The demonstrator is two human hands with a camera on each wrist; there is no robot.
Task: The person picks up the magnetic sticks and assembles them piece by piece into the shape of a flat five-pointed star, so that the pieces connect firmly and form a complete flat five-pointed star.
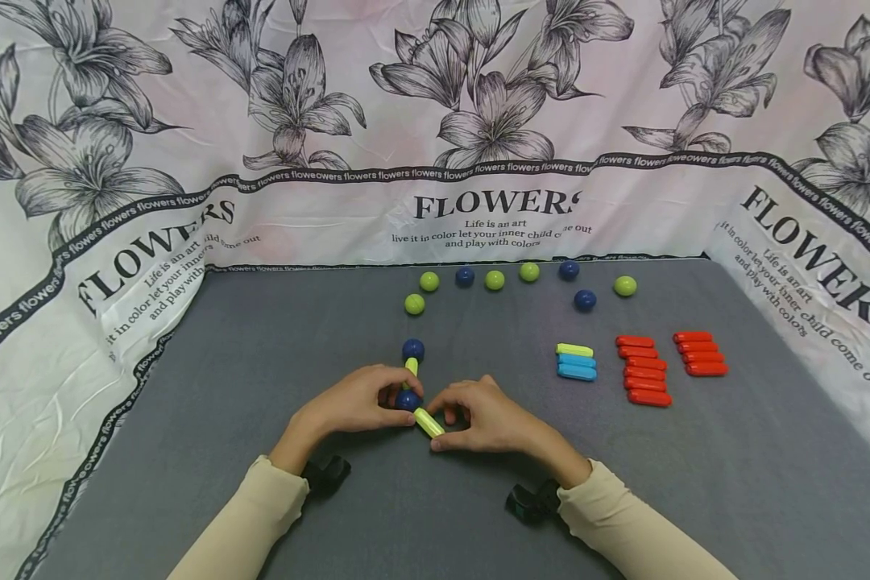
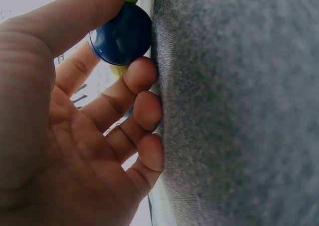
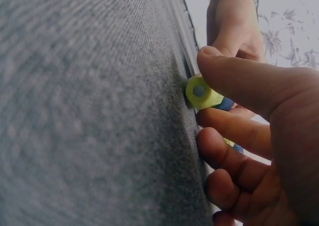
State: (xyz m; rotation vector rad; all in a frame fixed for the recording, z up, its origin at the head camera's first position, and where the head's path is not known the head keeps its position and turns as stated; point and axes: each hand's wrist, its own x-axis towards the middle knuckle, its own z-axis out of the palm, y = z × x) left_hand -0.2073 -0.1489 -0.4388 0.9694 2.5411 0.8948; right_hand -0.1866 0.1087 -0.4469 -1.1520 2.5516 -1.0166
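- Holds the near blue ball [image 1: 408,400] in the left hand [image 1: 358,400], in a narrow grip with thumb and fingertips on the ball.
- In the left wrist view, curls the other fingers of that hand down beside the grey tablecloth [image 1: 275,322].
- Pinches the near yellow stick [image 1: 428,423] with the right hand [image 1: 487,419], thumb and index finger about its near right end (round, with a grey centre, as seen from the right wrist).
- Slants that stick from the near blue ball, touching it, towards the near right.
- On the far side of the same ball, in line: the far yellow stick [image 1: 412,366], then the far blue ball [image 1: 412,350] at its far end.
- Along the far edge of the table, spread loosely: five green balls [image 1: 494,280] and three dark blue balls [image 1: 569,271] (one green at the far right of the scatter).
- Right of the hands, side by side: a loose yellow stick [image 1: 575,350] on the far side of two light blue sticks [image 1: 576,372].
- Farther right, in a column: six red sticks [image 1: 645,374].
- Right again, in a shorter column: four red sticks [image 1: 702,358].
- On both arms, beige sleeves [image 1: 250,507], with a black device [image 1: 326,475] at each wrist.
- Beyond the table and along both sides: a white cloth [image 1: 319,217] with black flowers and lettering (mostly "FLOWERS").
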